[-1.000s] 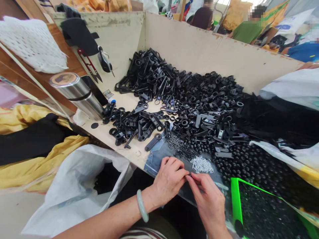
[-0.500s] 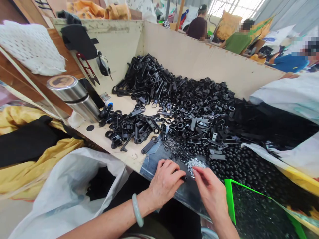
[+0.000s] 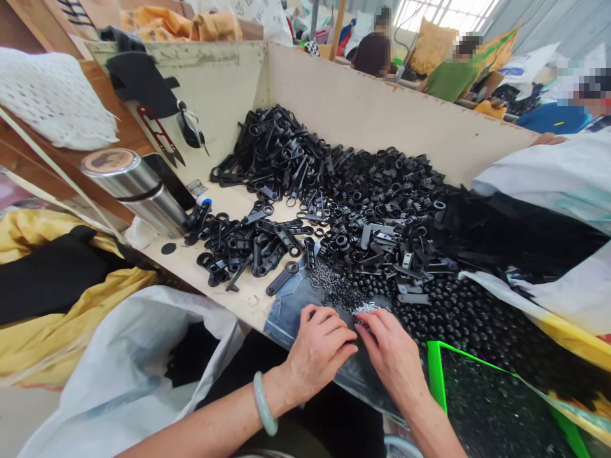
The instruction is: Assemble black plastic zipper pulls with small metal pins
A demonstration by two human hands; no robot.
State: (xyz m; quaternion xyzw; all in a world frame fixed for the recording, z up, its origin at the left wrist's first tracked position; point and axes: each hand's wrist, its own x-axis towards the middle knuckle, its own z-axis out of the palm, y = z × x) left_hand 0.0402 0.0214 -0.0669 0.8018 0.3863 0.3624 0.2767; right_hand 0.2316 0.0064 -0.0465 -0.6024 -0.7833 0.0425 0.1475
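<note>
My left hand (image 3: 319,346), with a pale green bangle (image 3: 265,404) on its wrist, is closed on a small black part (image 3: 352,342) that mostly hides behind the fingers. My right hand (image 3: 389,348) is pinched closed, its fingertips almost touching those of the left. Whatever it holds is too small to make out. Just beyond the fingertips lies a pile of short silver pins (image 3: 366,308). Small black pieces (image 3: 346,294) and tiny metal bits (image 3: 322,277) are heaped behind it, and round black knobs (image 3: 458,312) spread to the right.
Black handle-like parts (image 3: 272,149) are piled at the back, with black rings (image 3: 391,178) beside them. A steel flask (image 3: 136,191) stands at the left. At the lower right is a green-rimmed tray (image 3: 435,375), at the lower left a white sack (image 3: 124,337). Several people work beyond the partition.
My right hand has moved left and slightly up from the pins, bringing its fingertips up to the left hand. The left hand has stayed nearly in place; the view has shifted slightly.
</note>
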